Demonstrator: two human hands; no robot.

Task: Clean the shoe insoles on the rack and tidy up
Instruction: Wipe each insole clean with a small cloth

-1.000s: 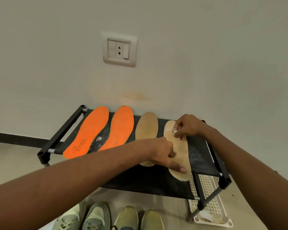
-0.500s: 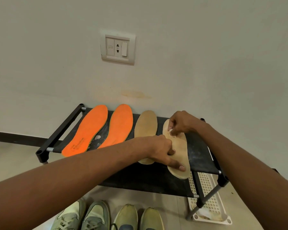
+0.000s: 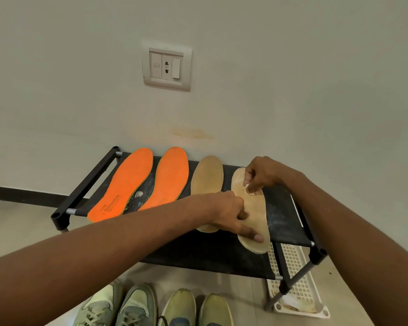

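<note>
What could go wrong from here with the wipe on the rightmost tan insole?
1. The rightmost tan insole overhangs the rack front edge; only the left hand pins it, so a hard stroke might tip it off.
2. The right hand pinches a small white wad; it may slip out.
3. The neighbouring tan insole lies close and could get nudged.

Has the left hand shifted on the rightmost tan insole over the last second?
No. The left hand still presses the tan insole near its heel end, just as close to the rack corner.
</note>
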